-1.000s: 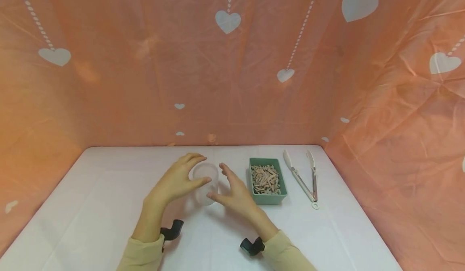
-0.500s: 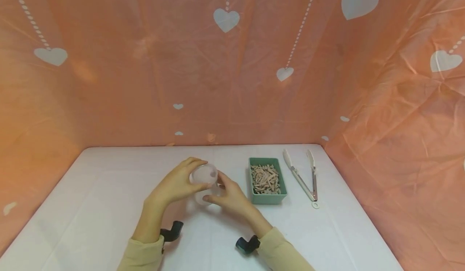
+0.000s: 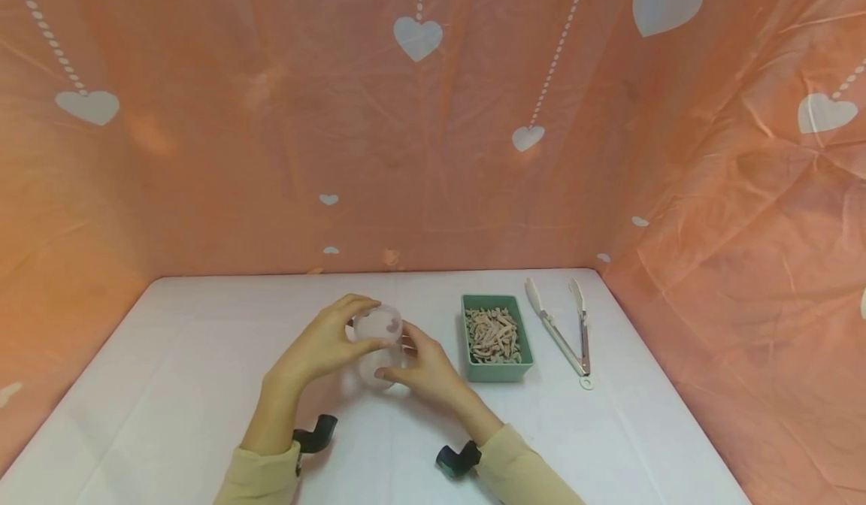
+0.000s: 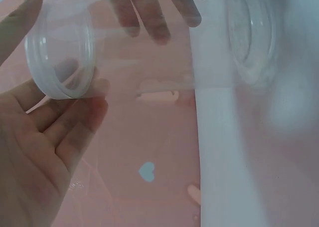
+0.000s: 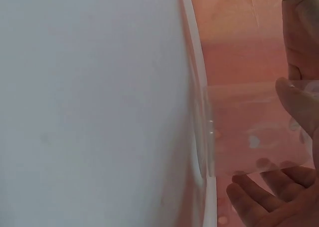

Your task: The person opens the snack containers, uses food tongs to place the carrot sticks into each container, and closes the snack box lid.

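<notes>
A clear plastic jar (image 3: 372, 368) with a round translucent lid (image 3: 377, 323) stands upright on the table between both hands. My left hand (image 3: 318, 349) grips the lid from the left, thumb in front and fingers behind. In the left wrist view that hand's fingers curl round the jar's ringed lid end (image 4: 60, 90). My right hand (image 3: 431, 368) holds the jar's body from the right, lower down. The right wrist view has its thumb on one side of the see-through wall (image 5: 239, 132) and its fingers on the other.
Right of the jar, a green rectangular container (image 3: 497, 372) holds many beige, stick-like pieces. Spread tongs (image 3: 567, 343) with pale tips lie beyond it, near the right edge of the white table (image 3: 203, 385). An orange curtain with hearts (image 3: 379, 152) encloses the back and sides.
Both hands were spread around the jar without gripping it. They have closed in, the left onto the lid and the right onto the body. The container and tongs have stayed put.
</notes>
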A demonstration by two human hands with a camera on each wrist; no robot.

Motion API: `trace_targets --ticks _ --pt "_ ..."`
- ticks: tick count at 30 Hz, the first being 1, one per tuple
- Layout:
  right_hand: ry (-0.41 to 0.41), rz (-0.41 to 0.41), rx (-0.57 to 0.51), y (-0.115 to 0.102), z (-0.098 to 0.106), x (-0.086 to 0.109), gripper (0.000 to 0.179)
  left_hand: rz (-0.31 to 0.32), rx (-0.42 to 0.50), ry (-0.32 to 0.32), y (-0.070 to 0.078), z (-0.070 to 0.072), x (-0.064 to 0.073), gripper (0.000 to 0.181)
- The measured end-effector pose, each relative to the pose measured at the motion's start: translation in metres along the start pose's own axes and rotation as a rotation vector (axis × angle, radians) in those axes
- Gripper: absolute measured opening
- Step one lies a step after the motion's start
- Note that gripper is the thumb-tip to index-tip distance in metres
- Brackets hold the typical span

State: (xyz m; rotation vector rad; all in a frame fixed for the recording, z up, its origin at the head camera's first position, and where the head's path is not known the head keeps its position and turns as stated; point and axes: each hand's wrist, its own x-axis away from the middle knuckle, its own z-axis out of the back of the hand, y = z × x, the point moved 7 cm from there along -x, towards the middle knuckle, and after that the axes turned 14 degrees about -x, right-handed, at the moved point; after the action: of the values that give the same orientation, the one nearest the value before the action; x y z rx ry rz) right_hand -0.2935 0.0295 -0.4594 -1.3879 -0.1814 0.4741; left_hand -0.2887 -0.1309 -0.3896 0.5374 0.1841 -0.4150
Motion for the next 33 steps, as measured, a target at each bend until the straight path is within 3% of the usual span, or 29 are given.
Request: trace_targets --ticks 6,16,23,33 --pt "0.038 0.039 -0.013 -0.002 0.001 0.000 0.085 -0.004 0.051 0.011 0.000 0.002 -0.001 0.065" --pt "0.046 0.104 0.004 -0.007 0.004 0.001 0.079 -0.012 0.049 0.040 0.002 0.009 0.002 0.065" --pt "0.022 0.139 0.009 -0.010 0.003 0.002 0.079 -0.063 0.092 0.063 0.002 0.015 0.006 0.064" --pt "0.047 0.088 -0.028 -0.007 0.011 0.000 0.080 -0.113 0.171 -0.008 0.001 0.010 0.005 0.071"
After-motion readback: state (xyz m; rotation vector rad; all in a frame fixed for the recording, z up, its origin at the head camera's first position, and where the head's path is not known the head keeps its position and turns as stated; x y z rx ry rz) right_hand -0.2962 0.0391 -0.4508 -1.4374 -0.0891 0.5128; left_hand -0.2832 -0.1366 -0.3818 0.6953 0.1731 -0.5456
